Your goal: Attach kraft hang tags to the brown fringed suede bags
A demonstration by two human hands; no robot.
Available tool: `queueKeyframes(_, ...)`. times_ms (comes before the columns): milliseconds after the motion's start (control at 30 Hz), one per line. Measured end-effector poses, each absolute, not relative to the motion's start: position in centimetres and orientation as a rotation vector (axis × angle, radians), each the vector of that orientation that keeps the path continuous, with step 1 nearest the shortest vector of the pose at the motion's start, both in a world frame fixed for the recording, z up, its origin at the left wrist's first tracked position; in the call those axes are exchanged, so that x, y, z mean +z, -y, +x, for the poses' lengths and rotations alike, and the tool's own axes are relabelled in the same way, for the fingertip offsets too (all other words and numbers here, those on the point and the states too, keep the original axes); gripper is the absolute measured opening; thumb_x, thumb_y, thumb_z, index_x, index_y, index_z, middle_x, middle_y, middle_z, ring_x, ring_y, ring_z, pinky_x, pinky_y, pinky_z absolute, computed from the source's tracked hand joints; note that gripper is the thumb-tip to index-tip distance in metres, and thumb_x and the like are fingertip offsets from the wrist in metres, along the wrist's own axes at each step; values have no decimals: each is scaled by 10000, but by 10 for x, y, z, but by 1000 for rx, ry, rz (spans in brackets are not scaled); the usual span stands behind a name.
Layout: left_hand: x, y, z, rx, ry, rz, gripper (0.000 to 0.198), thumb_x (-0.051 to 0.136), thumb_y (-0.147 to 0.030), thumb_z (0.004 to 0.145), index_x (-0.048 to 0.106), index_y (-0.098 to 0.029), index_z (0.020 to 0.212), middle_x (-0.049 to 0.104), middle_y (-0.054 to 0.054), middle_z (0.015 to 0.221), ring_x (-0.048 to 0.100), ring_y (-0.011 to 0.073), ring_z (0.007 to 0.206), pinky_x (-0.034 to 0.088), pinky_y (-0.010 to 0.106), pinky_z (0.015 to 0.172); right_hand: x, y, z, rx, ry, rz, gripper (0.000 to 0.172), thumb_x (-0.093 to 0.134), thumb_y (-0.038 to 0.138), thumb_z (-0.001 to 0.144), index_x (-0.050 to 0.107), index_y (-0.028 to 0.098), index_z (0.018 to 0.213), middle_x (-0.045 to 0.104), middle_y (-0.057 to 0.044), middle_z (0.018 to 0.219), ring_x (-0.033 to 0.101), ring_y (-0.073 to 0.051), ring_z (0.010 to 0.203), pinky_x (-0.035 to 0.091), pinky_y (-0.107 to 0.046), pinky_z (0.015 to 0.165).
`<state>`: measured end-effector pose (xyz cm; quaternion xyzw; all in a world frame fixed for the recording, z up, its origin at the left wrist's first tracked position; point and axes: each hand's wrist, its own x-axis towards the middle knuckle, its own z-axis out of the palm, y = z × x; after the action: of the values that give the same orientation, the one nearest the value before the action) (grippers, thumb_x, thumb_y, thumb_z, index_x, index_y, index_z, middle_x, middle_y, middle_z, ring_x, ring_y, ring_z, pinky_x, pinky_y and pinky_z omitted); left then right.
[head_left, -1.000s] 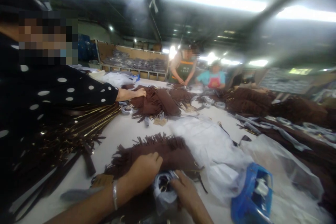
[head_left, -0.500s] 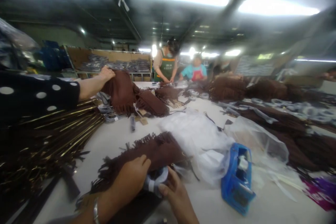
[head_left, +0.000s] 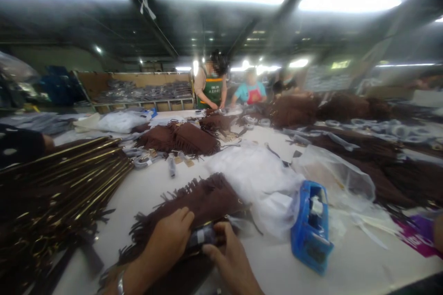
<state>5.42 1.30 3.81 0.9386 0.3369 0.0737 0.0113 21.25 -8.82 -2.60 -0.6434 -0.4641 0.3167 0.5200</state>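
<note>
A dark brown fringed bag [head_left: 207, 196] lies on the table in front of me, with a zip along its gaping opening. My left hand [head_left: 173, 233], a silver bracelet on its wrist, is closed on the bag's upper edge; the fingertips are partly hidden. In the opening sits a coil in clear wrap [head_left: 200, 236] with a pale band around it. My right hand [head_left: 230, 251] grips the right end of this coil, thumb below and fingers bent over it. The bag's lower part spreads out beneath both wrists.
At right stands a blue tape dispenser [head_left: 311, 230], beside crumpled white plastic bags [head_left: 256, 175]. Dark straps with gold zips [head_left: 93, 184] are heaped at left, near a co-worker's dotted sleeve [head_left: 20, 145]. More brown bags [head_left: 194, 138] lie beyond; two people work at the back.
The coil has turned flatter and sunk deeper into the bag's opening, my right hand with it. At left, the co-worker's arm has drawn back and the brown bag it held up is down.
</note>
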Motion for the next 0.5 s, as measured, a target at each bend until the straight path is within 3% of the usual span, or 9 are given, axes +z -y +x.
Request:
queueKeyframes(67, 34, -13, 53, 259, -1012, 2938, 235, 424, -69, 891, 574, -206, 1012, 624, 86, 1063, 597, 261, 987, 506, 393, 847, -29, 89, 214, 731, 1129, -1541, 357, 635, 180, 748, 559, 211, 1095, 683, -43, 1020, 660, -207, 850, 491, -274, 719)
queueKeyframes(167, 28, -12, 49, 282, -931, 2989, 249, 406, -78, 912, 576, -208, 1039, 625, 103, 1132, 592, 276, 1050, 510, 412, 885, -34, 83, 211, 546, 1108, -1636, 205, 552, 169, 819, 553, 212, 1019, 694, -48, 1007, 669, -205, 912, 497, -268, 776)
queueKeyframes(300, 28, -13, 45, 346, -834, 3023, 270, 418, -94, 916, 566, -203, 1114, 631, 108, 1151, 605, 289, 1052, 532, 430, 878, -36, 70, 207, 446, 1093, -1789, 88, 485, 184, 897, 462, 218, 975, 699, -44, 881, 691, -223, 786, 478, -284, 679)
queueKeyframes(400, 31, -14, 46, 423, -770, 3040, 247, 429, -94, 904, 572, -195, 1078, 642, 101, 1084, 626, 282, 988, 550, 415, 824, -35, 62, 206, 397, 1144, -1895, 107, 492, 141, 894, 438, 215, 949, 705, -40, 816, 706, -244, 747, 445, -281, 615)
queueKeyframes(500, 27, -14, 48, 466, -727, 3077, 207, 422, -98, 908, 580, -195, 1001, 645, 95, 1007, 641, 264, 899, 557, 381, 753, -30, 50, 206, 343, 1185, -2026, 148, 517, 127, 887, 480, 159, 1027, 733, -101, 812, 724, -279, 767, 448, -292, 603)
